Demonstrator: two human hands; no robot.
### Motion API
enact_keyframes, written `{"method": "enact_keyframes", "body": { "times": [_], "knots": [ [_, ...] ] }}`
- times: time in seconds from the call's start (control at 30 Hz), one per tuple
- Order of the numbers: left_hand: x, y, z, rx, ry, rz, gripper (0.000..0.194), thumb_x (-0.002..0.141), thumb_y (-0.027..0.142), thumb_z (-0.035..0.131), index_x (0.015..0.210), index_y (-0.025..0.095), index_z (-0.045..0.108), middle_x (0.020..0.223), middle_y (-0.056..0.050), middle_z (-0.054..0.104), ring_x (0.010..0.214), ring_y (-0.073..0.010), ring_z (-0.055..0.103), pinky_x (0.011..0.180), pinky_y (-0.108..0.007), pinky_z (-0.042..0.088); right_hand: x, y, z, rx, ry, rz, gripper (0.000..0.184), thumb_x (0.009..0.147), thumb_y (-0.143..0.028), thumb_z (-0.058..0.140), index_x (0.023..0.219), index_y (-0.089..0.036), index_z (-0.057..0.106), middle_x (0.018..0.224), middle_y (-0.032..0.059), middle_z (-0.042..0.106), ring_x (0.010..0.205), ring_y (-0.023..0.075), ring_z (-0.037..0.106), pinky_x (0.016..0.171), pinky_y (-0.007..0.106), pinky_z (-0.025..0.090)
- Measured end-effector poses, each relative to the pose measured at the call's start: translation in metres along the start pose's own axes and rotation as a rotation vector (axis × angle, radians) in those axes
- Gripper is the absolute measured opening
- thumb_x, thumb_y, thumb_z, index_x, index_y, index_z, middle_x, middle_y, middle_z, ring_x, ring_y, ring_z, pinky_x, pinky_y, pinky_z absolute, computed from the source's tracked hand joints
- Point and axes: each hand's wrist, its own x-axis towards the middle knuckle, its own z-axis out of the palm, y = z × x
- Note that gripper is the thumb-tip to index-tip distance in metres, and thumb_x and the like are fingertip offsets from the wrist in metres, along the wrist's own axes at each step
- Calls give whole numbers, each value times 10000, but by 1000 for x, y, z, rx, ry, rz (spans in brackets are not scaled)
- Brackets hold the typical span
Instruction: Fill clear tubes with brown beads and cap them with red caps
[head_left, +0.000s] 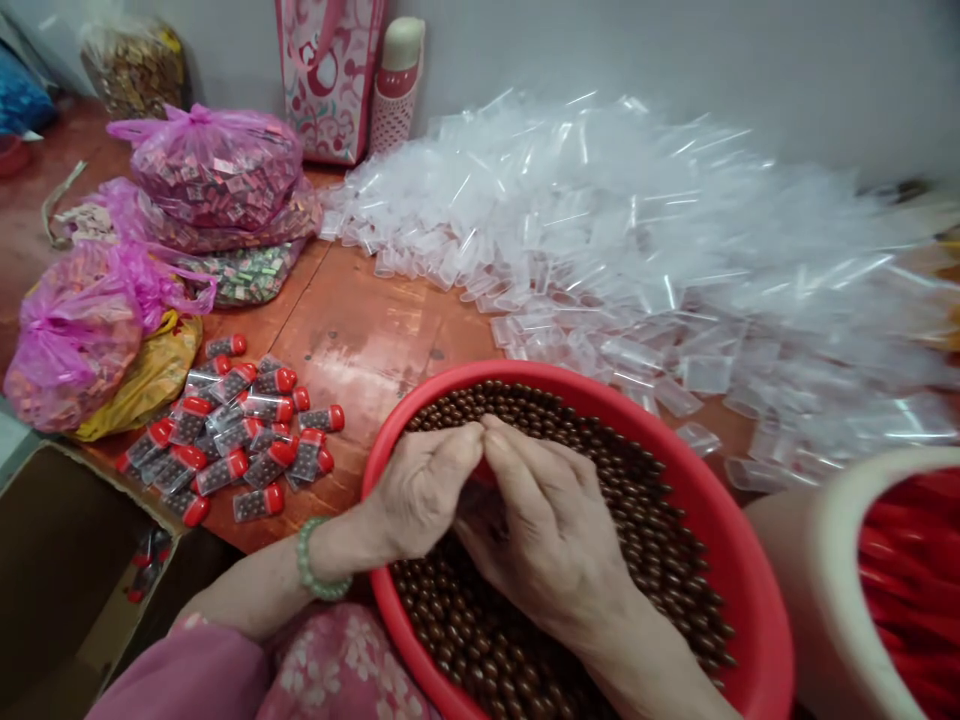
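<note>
My left hand (pixel 427 490) and my right hand (pixel 540 520) meet above a red basin (pixel 757 640) filled with small shiny brown balls (pixel 510 650). Both hands are closed, thumbs and fingertips together at the top, around a small bottle with a red cap (pixel 484 478). Only a dark red bit of it shows between them; my fingers hide the rest. To the left of the basin, small clear bottles with red caps (pixel 240 430), filled with brown balls, lie in a loose heap on the reddish table (pixel 405 325).
A large pile of clear empty tubes (pixel 600 240) spreads along the wall. At right stands a cream bucket (pixel 825 560) of red caps (pixel 911 580). An open cardboard box (pixel 67 570) sits lower left, below pink bags (pixel 217 165). A pink carrier bag (pixel 330 90) and a flask (pixel 396 90) stand behind.
</note>
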Motion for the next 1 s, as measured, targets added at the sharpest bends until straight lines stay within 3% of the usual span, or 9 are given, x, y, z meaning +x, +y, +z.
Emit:
{"method": "enact_keyframes", "body": {
  "times": [0.1,0.2,0.33,0.47,0.6,0.7,0.8,0.9,1.0],
  "knots": [
    [5,-2,-36,670,174,170,315,959,370,345,883,191,592,824,-34,633,746,-165,561,732,-298,428,-3,3,6,-27,-122,52,704,848,-214,648,1436,-8,320,1284,280,561,1173,333,544,886,473,519],
    [8,-14,-78,1409,411,127,340,952,302,323,866,156,618,826,-94,657,797,-222,597,775,-354,429,-9,7,8,-7,-221,102,523,860,-178,626,1332,-24,461,1254,239,600,1128,307,575,891,443,540],
    [1,-23,-114,1857,302,8,286,919,246,375,832,153,631,914,-129,658,933,-277,591,808,-388,440,-13,11,7,2,-289,160,413,861,-166,618,1252,-51,550,1214,201,632,1056,297,608,883,454,549],
    [22,-12,-110,1817,161,54,308,946,275,362,864,157,634,943,-114,648,934,-245,585,842,-371,447,-13,15,5,17,-305,179,330,887,-169,575,1200,-67,589,1177,177,650,1019,283,615,868,440,548],
    [107,-5,-87,1588,105,209,260,941,281,399,951,168,633,993,-91,644,931,-207,594,840,-321,463,-15,21,4,2,-315,197,264,899,-175,555,1136,-76,619,1046,147,684,912,262,632,815,425,540],
    [188,-12,-74,1535,205,257,312,891,213,464,1178,128,552,1200,-136,585,1069,-220,569,916,-319,454,-18,28,5,-33,-336,228,228,901,-179,550,1093,-93,639,968,129,693,846,254,637,776,410,524],
    [252,-25,-65,1488,305,276,401,854,220,524,1237,102,509,1288,-177,527,1172,-278,520,965,-373,438,-21,35,5,-71,-345,245,209,910,-178,526,1058,-105,654,906,112,695,784,244,639,749,400,506],
    [287,-41,-61,1446,393,271,468,838,260,558,1263,80,486,1301,-220,496,1193,-341,497,972,-445,424,-22,41,4,-102,-342,257,209,920,-175,501,1035,-106,662,843,92,689,733,232,637,739,394,492],
    [301,-53,-60,1401,463,278,523,841,338,560,1275,60,466,1331,-254,445,1234,-388,447,1000,-503,386,-22,43,3,-91,-358,283,195,916,-174,514,1031,-118,660,817,72,684,714,223,639,733,386,482]
  ]
}}
